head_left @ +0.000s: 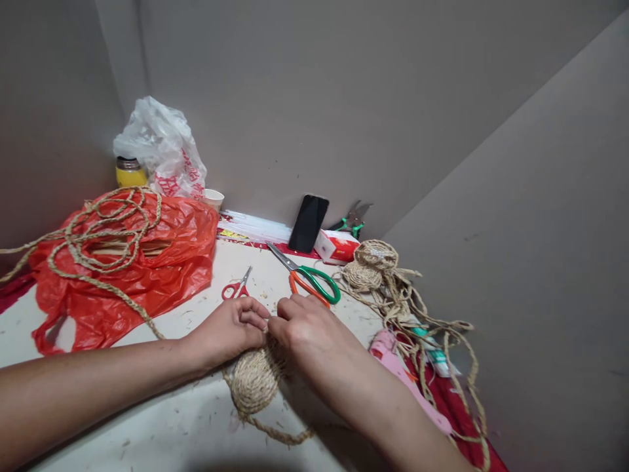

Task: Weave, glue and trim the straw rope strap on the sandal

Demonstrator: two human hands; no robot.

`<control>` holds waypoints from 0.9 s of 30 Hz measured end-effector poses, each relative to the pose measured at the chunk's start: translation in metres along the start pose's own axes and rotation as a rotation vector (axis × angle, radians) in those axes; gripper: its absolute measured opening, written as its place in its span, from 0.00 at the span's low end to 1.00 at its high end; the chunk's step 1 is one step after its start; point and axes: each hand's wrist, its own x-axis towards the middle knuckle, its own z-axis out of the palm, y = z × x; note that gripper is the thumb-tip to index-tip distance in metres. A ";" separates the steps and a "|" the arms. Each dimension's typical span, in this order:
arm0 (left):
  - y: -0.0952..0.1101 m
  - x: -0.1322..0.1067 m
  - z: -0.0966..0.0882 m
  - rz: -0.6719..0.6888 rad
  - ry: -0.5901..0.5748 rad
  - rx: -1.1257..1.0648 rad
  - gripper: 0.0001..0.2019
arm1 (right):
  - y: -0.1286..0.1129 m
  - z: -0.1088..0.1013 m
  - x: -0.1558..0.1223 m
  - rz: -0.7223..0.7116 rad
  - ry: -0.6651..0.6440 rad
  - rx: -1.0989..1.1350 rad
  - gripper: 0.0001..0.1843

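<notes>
A coil of braided straw rope (254,385) lies on the white table in front of me, wound into a flat rounded shape. My left hand (240,328) is closed at its far edge, thumb and fingers pinching there. Against it, my right hand (305,337) is also closed at the coil's upper right, its fingertips meeting the left ones. What lies between the fingertips is mostly hidden. A loose braid end (282,436) curves out below the coil. Just beyond my hands are small red-handled scissors (238,288) and larger scissors with green and orange handles (314,282).
At left, a red plastic bag (181,262) bears loops of braided rope (105,269). Behind stand a yellow jar (130,174), a white bag (164,144), and a paper cup (213,198). A phone (308,224) leans on the wall. Straw coils (376,254) and a pink glue gun (405,380) lie right.
</notes>
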 end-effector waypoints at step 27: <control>-0.002 0.001 0.000 0.018 -0.031 0.018 0.09 | 0.000 -0.003 0.003 0.071 0.023 0.050 0.10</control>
